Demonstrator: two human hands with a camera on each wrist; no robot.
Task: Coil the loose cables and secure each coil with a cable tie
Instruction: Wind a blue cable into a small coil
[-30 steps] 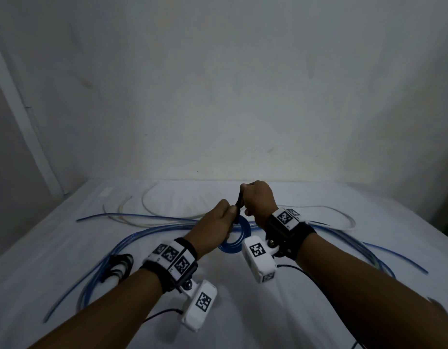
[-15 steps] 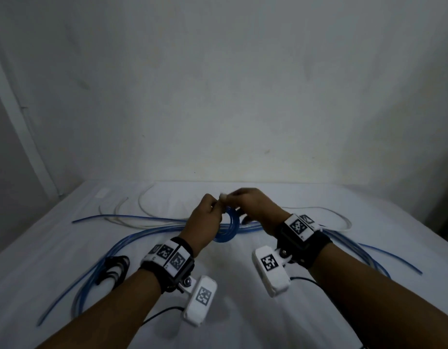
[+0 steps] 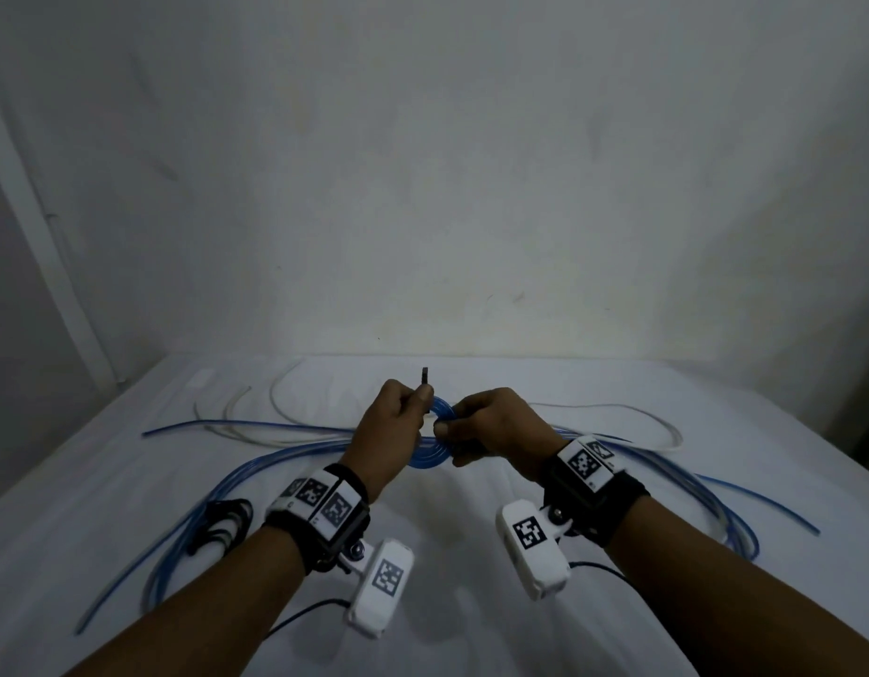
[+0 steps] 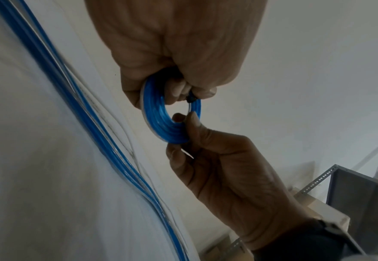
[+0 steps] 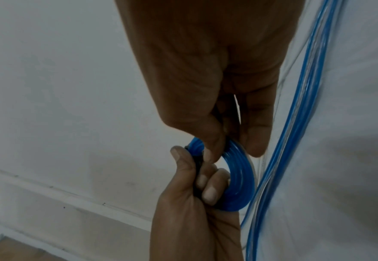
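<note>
Above the white sheet (image 3: 471, 554) | I see a small round coil (image 3: 435, 454) of glossy blue cable, held upright | left hand (image 3: 391, 432) pinches the thin black tie (image 3: 425, 376) | right hand (image 3: 491, 427) curled, pinching the coil's rim | loose blue cables (image 3: 227, 481) lie beneath.

Dim, flat, bluish light throughout; soft shadows under the forearms; grainy and slightly blurred; wide-angle bending at edges, strongest in both wrist views.

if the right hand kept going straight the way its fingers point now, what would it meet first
Most likely the left hand: the right hand points leftward across the blue coil they share, though depth is hard to judge.
</note>
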